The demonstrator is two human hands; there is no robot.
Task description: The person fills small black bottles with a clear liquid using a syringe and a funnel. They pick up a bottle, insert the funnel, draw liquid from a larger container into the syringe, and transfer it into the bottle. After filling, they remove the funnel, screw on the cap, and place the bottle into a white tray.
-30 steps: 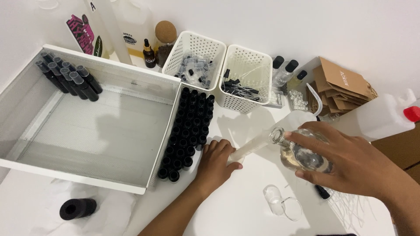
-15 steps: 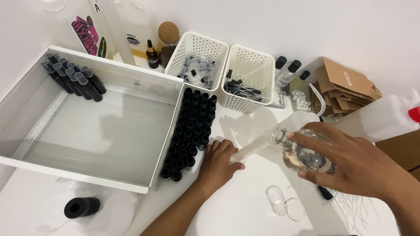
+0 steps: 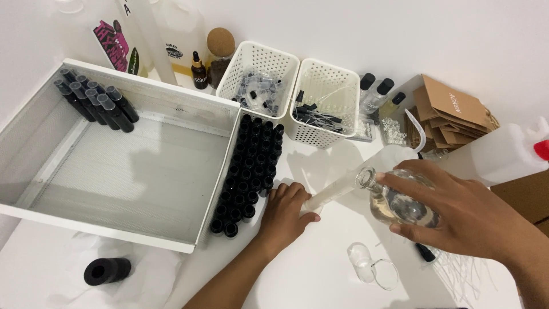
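Note:
My right hand (image 3: 457,214) grips a clear glass bottle (image 3: 394,203) of pale liquid, tilted so its mouth points left. A thin clear tube (image 3: 337,191) runs from the bottle's mouth down to my left hand (image 3: 289,214). That hand rests on the white table, fingers closed around the tube's lower end, right beside a block of several small black bottles (image 3: 249,169). Whether a small bottle sits under my left fingers is hidden.
A large white tray (image 3: 143,100) holds several capped black vials (image 3: 97,106) in its far corner. Two white baskets (image 3: 260,77) (image 3: 326,103) with small parts stand behind. Brown paper bags (image 3: 452,111), a white jug (image 3: 503,154), a clear stopper (image 3: 372,269) and a black roll (image 3: 107,270) lie around.
Hands and bottle keep their pose; the view has shifted slightly, nothing else moved.

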